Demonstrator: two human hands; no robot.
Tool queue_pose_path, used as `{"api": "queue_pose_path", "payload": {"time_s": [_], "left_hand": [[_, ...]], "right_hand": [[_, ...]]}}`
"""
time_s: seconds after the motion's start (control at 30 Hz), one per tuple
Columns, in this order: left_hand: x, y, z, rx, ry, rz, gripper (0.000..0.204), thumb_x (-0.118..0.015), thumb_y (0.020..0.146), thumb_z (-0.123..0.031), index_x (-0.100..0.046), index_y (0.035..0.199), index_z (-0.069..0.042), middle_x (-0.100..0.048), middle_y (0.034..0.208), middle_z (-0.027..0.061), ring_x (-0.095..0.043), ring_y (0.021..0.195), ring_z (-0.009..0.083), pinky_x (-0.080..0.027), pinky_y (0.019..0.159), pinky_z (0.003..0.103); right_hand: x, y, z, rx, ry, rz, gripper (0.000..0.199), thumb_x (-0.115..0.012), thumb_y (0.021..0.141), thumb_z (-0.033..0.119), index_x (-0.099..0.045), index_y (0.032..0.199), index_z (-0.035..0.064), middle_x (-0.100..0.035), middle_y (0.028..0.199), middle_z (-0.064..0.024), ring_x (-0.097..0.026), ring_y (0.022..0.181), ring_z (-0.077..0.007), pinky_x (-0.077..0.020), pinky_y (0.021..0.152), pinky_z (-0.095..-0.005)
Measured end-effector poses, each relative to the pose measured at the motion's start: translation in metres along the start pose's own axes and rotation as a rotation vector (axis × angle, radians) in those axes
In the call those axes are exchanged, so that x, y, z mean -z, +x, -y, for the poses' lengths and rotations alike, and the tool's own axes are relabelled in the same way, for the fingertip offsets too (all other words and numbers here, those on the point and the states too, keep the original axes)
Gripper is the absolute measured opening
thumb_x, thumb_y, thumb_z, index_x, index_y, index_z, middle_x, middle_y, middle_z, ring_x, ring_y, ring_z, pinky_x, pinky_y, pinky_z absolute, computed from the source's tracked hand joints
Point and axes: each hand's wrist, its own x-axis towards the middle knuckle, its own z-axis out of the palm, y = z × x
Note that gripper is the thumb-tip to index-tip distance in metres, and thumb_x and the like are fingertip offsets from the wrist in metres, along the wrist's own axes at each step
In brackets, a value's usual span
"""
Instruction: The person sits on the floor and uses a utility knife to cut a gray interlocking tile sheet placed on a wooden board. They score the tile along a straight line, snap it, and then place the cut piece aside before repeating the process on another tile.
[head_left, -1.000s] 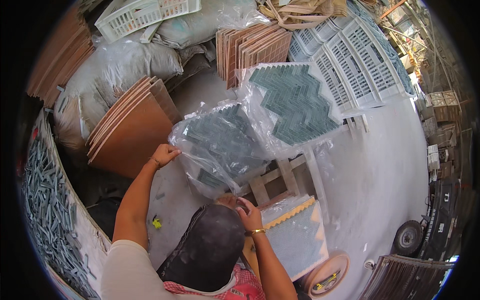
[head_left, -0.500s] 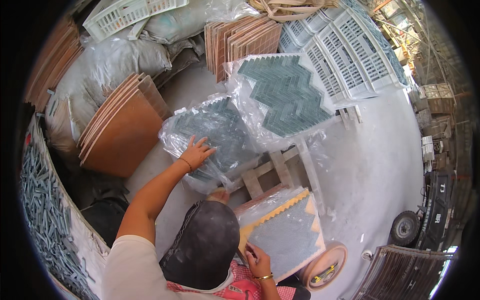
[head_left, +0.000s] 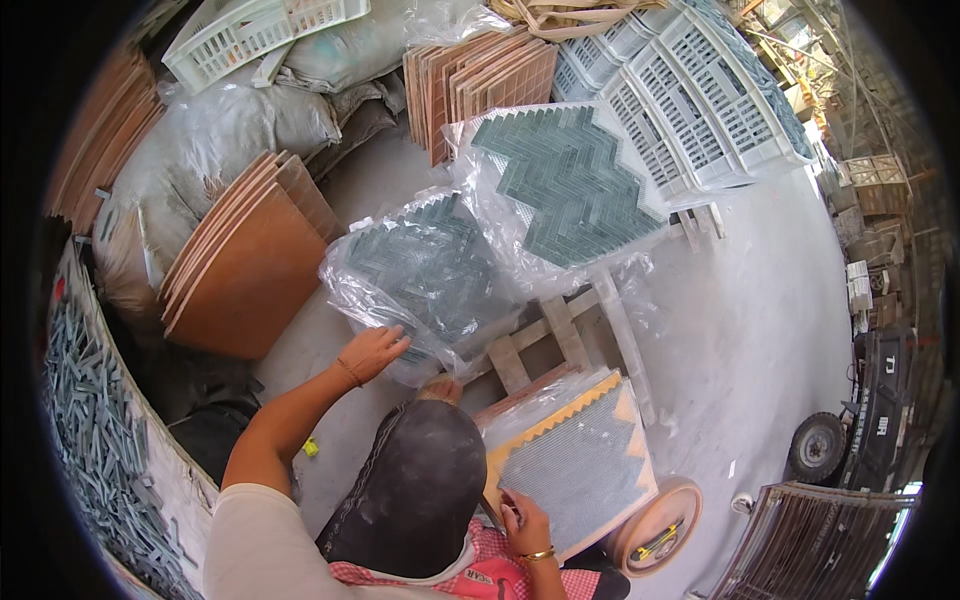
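Note:
My left hand (head_left: 374, 352) is palm down at the near edge of a stack of green herringbone mosaic tile sheets (head_left: 425, 262) in clear plastic film. Its fingers are stretched out, rather close together, with nothing visible in them. On the right, my right hand (head_left: 524, 527) is closed, fingers curled, by the left edge of a tilted board with a grey mesh-backed sheet (head_left: 575, 460) and a yellow-orange zigzag border; what it pinches is too small to make out. Beyond, a second stack of green herringbone sheets (head_left: 565, 185) lies on plastic.
A wooden pallet (head_left: 565, 330) shows below the stacks. Brown boards (head_left: 245, 265) lean at left, and more boards (head_left: 480, 85) stand at the back. White crates (head_left: 690, 95) are far right. Loose green tile strips (head_left: 100, 430) fill the left side. A round brown stool (head_left: 655, 525) stands near right.
My left hand has drawn back off the plastic-covered tiles toward their near edge, its spread fingers coming closer together. My right hand stays at the board's edge. The view has shifted slightly.

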Motion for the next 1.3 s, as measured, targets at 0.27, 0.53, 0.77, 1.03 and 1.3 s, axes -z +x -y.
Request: {"api": "queue_pose_path", "payload": {"time_s": [0.27, 0.53, 0.77, 1.03, 1.3], "left_hand": [[-0.008, 0.045, 0.014, 0.039, 0.253, -0.007, 0.006, -0.049, 0.067, -0.015, -0.046, 0.066, -0.009, -0.048, 0.068, 0.0043, -0.045, 0.074, 0.019, -0.035, 0.069, 0.031], [-0.013, -0.02, 0.01, 0.006, 0.288, 0.299, 0.009, -0.05, 0.069, -0.017, -0.055, 0.071, -0.01, -0.052, 0.074, 0.0031, -0.046, 0.078, 0.0168, -0.035, 0.071, 0.032], [0.035, 0.049, -0.021, 0.659, 0.021, 0.663, 0.028, -0.057, 0.071, -0.026, -0.061, 0.092, -0.007, -0.058, 0.096, 0.0134, -0.054, 0.093, 0.021, -0.037, 0.074, 0.038], [-0.046, 0.07, -0.011, 0.698, 0.038, 0.336, 0.082, -0.052, 0.066, -0.059, -0.019, 0.133, -0.024, -0.005, 0.139, 0.0139, -0.003, 0.128, 0.0329, -0.01, 0.092, 0.063], [-0.045, 0.093, 0.034, 0.445, 0.056, 0.265, 0.079, -0.055, 0.065, -0.057, -0.02, 0.131, -0.031, -0.004, 0.141, 0.0061, -0.003, 0.128, 0.0343, -0.01, 0.092, 0.064]], "right_hand": [[0.011, 0.005, 0.008, -0.002, -0.038, -0.002, 0.028, -0.055, 0.074, 0.008, -0.054, 0.101, 0.0031, -0.058, 0.089, -0.0164, -0.057, 0.079, -0.0297, -0.0459, 0.069, -0.0333], [0.005, 0.0, -0.003, -0.017, -0.092, 0.033, 0.028, -0.056, 0.074, 0.009, -0.054, 0.102, 0.0035, -0.058, 0.09, -0.017, -0.057, 0.08, -0.0297, -0.0453, 0.07, -0.034], [0.014, 0.002, -0.008, -0.057, -0.126, -0.005, 0.028, -0.056, 0.074, 0.01, -0.055, 0.101, 0.0039, -0.058, 0.091, -0.0162, -0.057, 0.08, -0.0298, -0.0453, 0.069, -0.034], [0.017, 0.008, -0.002, -0.049, -0.144, 0.023, 0.028, -0.056, 0.074, 0.009, -0.055, 0.101, 0.0035, -0.059, 0.089, -0.016, -0.058, 0.078, -0.0296, -0.0461, 0.068, -0.033], [0.019, 0.0, -0.012, -0.112, -0.077, 0.049, 0.03, -0.056, 0.074, 0.009, -0.054, 0.103, 0.0036, -0.058, 0.091, -0.0162, -0.058, 0.08, -0.0293, -0.0458, 0.07, -0.0332]]}}
